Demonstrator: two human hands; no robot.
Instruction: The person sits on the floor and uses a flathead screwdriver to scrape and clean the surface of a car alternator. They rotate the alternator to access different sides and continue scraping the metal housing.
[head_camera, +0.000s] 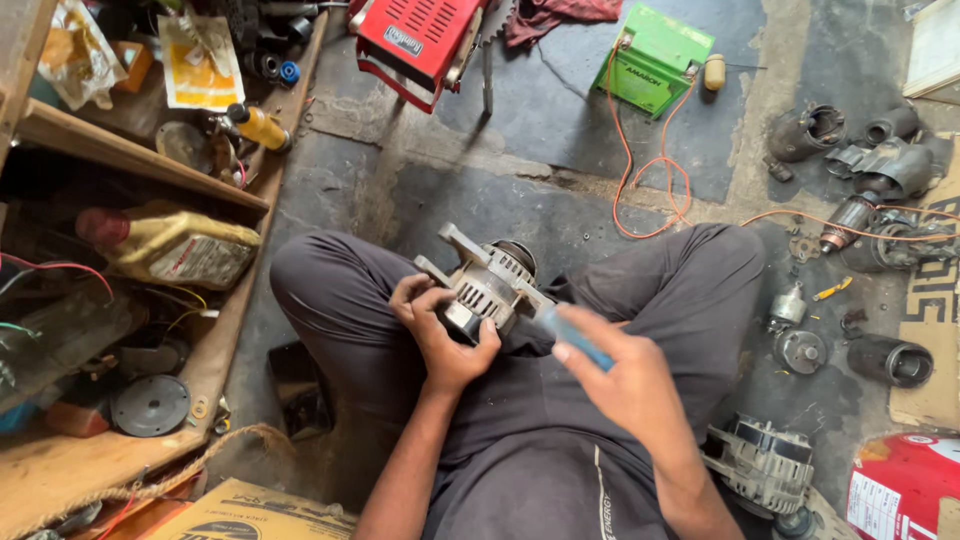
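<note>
I sit cross-legged on a concrete floor with a silver car alternator (490, 280) resting on my lap. My left hand (440, 335) grips the alternator from below, thumb and fingers around its round end. My right hand (620, 375) holds a tool with a translucent blue handle (575, 335), its tip pointing at the alternator's side. The tool's working end is hidden against the housing.
A second alternator (765, 465) lies by my right knee. Starter motor parts (880, 170) litter the floor at right. A green battery (660, 55) with orange wires and a red machine (420, 40) stand ahead. Wooden shelves (130, 160) with an oil jug (175, 245) are at left.
</note>
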